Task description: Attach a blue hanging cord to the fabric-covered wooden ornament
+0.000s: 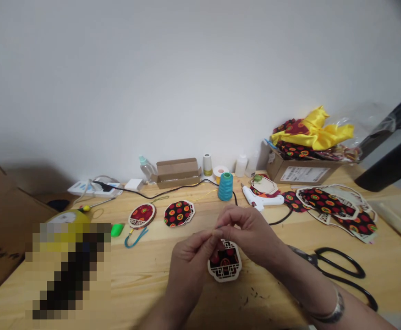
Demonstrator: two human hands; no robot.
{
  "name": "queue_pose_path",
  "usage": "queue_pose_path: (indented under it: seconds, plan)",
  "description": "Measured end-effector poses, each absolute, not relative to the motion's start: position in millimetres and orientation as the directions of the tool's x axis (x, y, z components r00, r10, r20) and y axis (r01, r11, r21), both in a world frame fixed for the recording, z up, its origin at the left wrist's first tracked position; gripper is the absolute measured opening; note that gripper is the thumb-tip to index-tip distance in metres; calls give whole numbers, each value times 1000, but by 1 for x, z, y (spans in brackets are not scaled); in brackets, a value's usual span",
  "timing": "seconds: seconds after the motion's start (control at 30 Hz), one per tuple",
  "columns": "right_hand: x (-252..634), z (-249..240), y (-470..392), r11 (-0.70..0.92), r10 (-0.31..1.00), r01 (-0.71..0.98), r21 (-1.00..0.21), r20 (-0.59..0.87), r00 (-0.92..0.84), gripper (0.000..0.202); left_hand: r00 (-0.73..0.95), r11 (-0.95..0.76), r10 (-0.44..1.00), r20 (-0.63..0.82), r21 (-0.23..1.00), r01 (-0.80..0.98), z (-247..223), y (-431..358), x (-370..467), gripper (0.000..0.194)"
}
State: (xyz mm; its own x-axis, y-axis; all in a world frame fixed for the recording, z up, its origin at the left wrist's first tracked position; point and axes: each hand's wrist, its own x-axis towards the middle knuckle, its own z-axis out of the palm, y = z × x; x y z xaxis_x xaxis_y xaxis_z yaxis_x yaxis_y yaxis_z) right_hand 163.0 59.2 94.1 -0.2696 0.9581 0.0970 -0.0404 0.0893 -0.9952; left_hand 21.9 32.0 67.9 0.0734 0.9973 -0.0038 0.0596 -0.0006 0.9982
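My left hand [189, 262] and my right hand [255, 236] meet at the fingertips over the table. Both are closed in a pinch, and whatever lies between the fingers is too small to make out. Just beneath them is a lobed wooden lattice frame [225, 275] backed with black and red patterned fabric, its upper part hidden by my fingers. Whether it rests on the table or hangs from my fingers, I cannot tell. A cone of teal thread [225, 187] stands beyond my hands. Black-handled scissors [339, 263] lie beside my right forearm, partly covered by it.
On the wooden table [141, 279] lie a round tasselled ornament [142, 214], an octagonal fabric piece [179, 213] and a white glue gun [264, 200]. Stacked fabric-covered frames [334, 206] are at right. A cardboard box [296, 170] stands behind; another carton [1, 229] blocks the left side.
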Motion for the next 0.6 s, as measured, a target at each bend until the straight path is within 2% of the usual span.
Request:
queue_pose_path:
  seconds: [0.1,0.23,0.43,0.5,0.6]
  plan:
    - [170,102,61,189,963,35,-981,178,-202,10,100,-89,992,75,984,151,65,33,20,14]
    - [181,116,64,247,958,17,-969,241,-154,15,150,-151,982,116,955,256,58,36,17,16]
    - [184,119,71,-20,968,-244,-969,42,-246,15,185,-178,976,118,917,356,46,45,15,18]
    - [183,116,74,-13,963,-272,-962,61,-261,17,119,-193,980,159,904,381,45,47,12,18]
    - [180,113,79,40,969,-226,-973,93,-229,18,-100,-148,974,203,907,394,51,44,7,30]
